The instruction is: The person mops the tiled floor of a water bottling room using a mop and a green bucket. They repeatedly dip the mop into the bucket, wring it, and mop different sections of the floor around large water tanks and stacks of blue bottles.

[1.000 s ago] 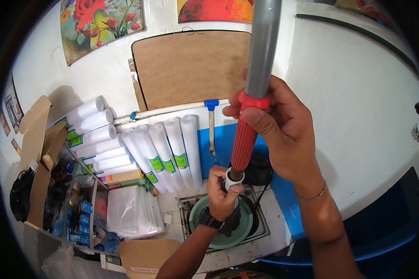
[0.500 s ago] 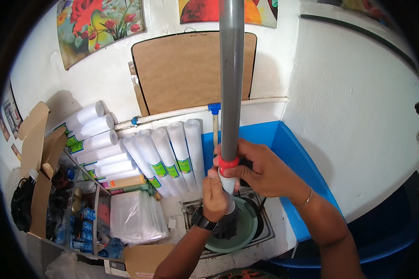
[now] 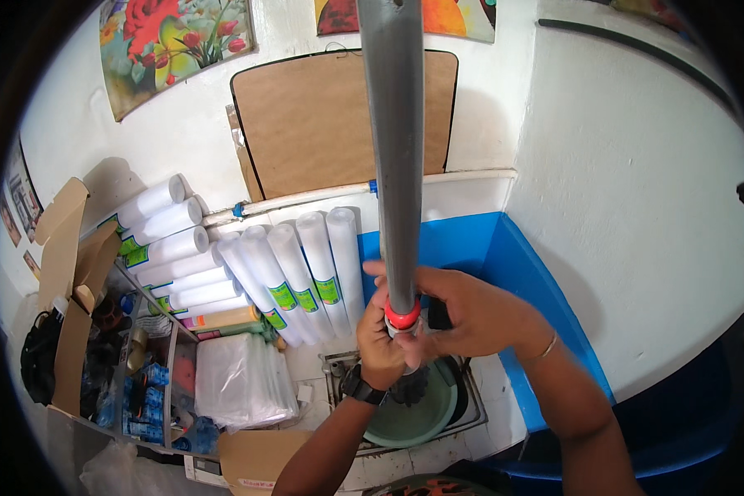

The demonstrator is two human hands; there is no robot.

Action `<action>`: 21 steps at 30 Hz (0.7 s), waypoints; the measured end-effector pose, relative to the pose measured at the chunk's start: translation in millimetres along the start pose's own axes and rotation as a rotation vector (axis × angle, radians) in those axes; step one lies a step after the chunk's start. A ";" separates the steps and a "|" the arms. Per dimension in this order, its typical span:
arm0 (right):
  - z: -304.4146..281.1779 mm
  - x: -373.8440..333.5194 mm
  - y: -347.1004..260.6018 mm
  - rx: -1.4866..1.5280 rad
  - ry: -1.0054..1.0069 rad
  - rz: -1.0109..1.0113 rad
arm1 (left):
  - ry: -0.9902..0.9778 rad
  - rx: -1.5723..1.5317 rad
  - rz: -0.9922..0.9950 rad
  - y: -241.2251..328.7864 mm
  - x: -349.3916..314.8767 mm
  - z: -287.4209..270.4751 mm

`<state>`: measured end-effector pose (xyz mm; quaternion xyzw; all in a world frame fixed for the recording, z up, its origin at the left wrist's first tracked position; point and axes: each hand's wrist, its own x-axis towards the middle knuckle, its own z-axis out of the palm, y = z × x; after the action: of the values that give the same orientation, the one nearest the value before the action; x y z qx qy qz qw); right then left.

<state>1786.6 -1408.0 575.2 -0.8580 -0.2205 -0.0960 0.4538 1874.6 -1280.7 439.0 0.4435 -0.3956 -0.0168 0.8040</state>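
A long grey pole (image 3: pixel 398 165) runs up past the top of the view. Near its lower end a red collar (image 3: pixel 403 317) joins it to a short white section that is mostly hidden. My left hand (image 3: pixel 380 343), with a dark watch at the wrist, is wrapped round that section just below the collar. Behind the pole, at the collar, my right hand (image 3: pixel 488 310) has its fingers curled against the joint, partly hidden and slightly blurred. A dark, soft-looking piece (image 3: pixel 411 387) shows beneath the hands, over a pale green basin (image 3: pixel 388 428).
The basin rests on a stove (image 3: pixel 473 413). White rolls with green labels (image 3: pixel 310 273) lean against the wall, beside a shelf of bottles (image 3: pixel 145 405) and stacked clear plastic bags (image 3: pixel 244 380). A blue panel (image 3: pixel 512 273) lines the corner; a brown board (image 3: pixel 339 124) hangs behind.
The pole's upper part has swung left and looks wider. Its red collar sits lower in the view, and both hands have shifted their grip around it.
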 end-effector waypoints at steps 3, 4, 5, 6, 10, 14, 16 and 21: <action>-11.4 2.2 -6.4 0.302 0.129 -0.051 | -0.097 -0.201 -0.020 1.0 1.9 5.4; -14.0 4.2 -9.9 0.375 0.166 -0.030 | -0.128 -0.296 -0.029 1.0 3.5 6.9; -15.7 5.7 -13.0 0.391 0.209 -0.075 | -0.133 -0.258 -0.023 0.5 5.3 8.3; -16.8 7.1 -15.4 0.360 0.209 -0.081 | -0.129 -0.227 -0.015 -0.1 6.5 9.2; -7.3 2.2 -15.0 0.250 0.344 -0.100 | -0.176 -0.124 -0.049 -4.3 3.5 10.1; -1.4 -9.7 -1.4 0.244 0.449 -0.019 | -0.148 0.124 0.025 -8.9 -6.9 12.7; 1.6 -10.6 2.0 0.145 0.555 0.021 | -0.078 0.109 -0.087 -11.0 -8.0 15.9; 11.1 8.7 -12.8 0.013 0.633 -0.178 | -0.061 0.254 0.039 -9.4 14.5 12.2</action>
<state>1787.9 -1390.1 581.5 -0.7601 -0.1431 -0.3959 0.4950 1879.6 -1300.3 444.7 0.5330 -0.4274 0.0357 0.7293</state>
